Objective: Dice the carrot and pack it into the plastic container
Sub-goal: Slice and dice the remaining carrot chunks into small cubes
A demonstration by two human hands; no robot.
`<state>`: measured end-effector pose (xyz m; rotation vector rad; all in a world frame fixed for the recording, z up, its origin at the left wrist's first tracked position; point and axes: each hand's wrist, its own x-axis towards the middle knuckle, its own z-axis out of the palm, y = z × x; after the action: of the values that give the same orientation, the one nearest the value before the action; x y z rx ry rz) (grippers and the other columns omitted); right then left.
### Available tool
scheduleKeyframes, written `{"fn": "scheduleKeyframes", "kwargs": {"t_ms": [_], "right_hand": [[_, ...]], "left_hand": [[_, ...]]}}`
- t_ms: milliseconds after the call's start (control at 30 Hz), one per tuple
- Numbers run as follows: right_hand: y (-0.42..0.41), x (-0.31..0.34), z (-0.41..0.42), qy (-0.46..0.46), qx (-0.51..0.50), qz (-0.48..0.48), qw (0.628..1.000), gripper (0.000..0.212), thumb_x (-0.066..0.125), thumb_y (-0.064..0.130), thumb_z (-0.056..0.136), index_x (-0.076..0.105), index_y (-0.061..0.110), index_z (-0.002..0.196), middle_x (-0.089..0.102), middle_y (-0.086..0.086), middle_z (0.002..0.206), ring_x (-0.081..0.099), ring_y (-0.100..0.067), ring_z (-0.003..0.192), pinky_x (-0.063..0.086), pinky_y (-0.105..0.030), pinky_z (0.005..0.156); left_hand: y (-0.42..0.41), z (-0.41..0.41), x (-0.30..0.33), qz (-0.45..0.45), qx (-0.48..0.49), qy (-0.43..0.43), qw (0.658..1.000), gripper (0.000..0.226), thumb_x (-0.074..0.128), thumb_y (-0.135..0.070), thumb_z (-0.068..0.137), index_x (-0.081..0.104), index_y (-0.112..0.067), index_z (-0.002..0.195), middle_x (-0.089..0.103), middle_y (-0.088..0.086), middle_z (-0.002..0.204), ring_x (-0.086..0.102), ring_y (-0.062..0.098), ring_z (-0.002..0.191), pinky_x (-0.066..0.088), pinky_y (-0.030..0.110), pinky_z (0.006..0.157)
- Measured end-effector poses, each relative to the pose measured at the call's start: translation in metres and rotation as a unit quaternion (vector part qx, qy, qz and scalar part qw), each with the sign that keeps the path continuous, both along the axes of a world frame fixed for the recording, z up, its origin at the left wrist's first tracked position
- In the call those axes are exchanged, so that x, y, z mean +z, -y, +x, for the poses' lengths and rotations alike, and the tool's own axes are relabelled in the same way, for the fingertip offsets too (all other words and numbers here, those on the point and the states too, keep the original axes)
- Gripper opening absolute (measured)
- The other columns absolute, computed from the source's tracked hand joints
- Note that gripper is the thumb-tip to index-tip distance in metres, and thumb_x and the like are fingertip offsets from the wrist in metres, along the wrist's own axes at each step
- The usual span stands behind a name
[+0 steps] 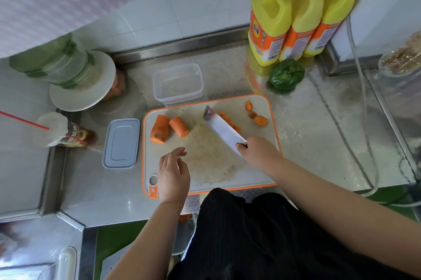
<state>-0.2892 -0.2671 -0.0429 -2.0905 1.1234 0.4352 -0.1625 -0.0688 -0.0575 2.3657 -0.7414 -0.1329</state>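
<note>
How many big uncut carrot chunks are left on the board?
2. One carrot chunk lies near the cutting board's left edge, the other chunk just right of it. Smaller pieces may be hidden behind the knife.

right hand point(257, 152) holds knife point(222, 130) beside diced carrot point(227, 121) | left hand point(173, 173) relaxed over cutting board point(262, 172)

Bright, even daylight; soft focus throughout, wide-angle bending at the edges.
</note>
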Motion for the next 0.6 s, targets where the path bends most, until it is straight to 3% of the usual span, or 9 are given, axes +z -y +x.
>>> {"fn": "scheduleKeyframes", "kwargs": {"t_ms": [200,300,400,500,600], "right_hand": [[-0.018,-0.003,0.014,0.003,0.056,0.019,0.998,0.043,0.042,0.036,0.097,0.037,0.014,0.061,0.042,-0.003,0.058,0.04,-0.019,0.053,0.026,-0.029,0.046],[-0.012,-0.005,0.014,0.007,0.012,0.063,0.998,0.041,0.04,0.036,0.098,0.04,0.013,0.064,0.045,-0.006,0.06,0.047,-0.023,0.057,0.037,-0.029,0.054],[0.002,-0.004,0.007,0.02,-0.047,0.08,0.995,0.041,0.04,0.033,0.097,0.042,0.01,0.064,0.045,-0.008,0.059,0.049,-0.027,0.058,0.038,-0.032,0.057],[0.008,0.006,-0.002,0.032,-0.02,0.033,0.999,0.039,0.042,0.035,0.097,0.041,0.011,0.066,0.044,-0.006,0.061,0.045,-0.024,0.058,0.031,-0.03,0.051],[0.003,0.017,-0.011,0.066,0.074,-0.106,0.989,0.027,0.044,0.041,0.096,0.046,0.014,0.093,0.058,-0.001,0.073,0.056,-0.025,0.067,0.036,-0.031,0.053]], "left_hand": [[0.006,0.001,-0.003,0.008,-0.045,0.019,0.999,0.033,0.044,-0.002,0.088,0.068,-0.011,0.109,0.069,-0.004,0.101,0.054,0.016,0.105,0.046,0.03,0.084],[0.009,-0.001,-0.001,0.012,-0.06,0.021,0.998,0.035,0.043,-0.002,0.087,0.069,-0.01,0.109,0.07,-0.003,0.102,0.052,0.013,0.105,0.047,0.03,0.085],[0.012,-0.002,-0.003,0.017,-0.071,0.009,0.997,0.042,0.04,0.0,0.083,0.069,-0.01,0.112,0.069,-0.001,0.104,0.052,0.016,0.106,0.052,0.038,0.086],[0.016,-0.005,-0.005,0.015,-0.089,0.011,0.996,0.047,0.041,0.004,0.081,0.065,-0.008,0.12,0.067,0.002,0.109,0.053,0.021,0.106,0.054,0.046,0.085],[0.023,-0.006,0.001,-0.035,-0.05,-0.001,0.998,0.046,0.049,0.003,0.09,0.051,-0.008,0.134,0.056,0.011,0.123,0.055,0.029,0.111,0.05,0.042,0.091]]}}
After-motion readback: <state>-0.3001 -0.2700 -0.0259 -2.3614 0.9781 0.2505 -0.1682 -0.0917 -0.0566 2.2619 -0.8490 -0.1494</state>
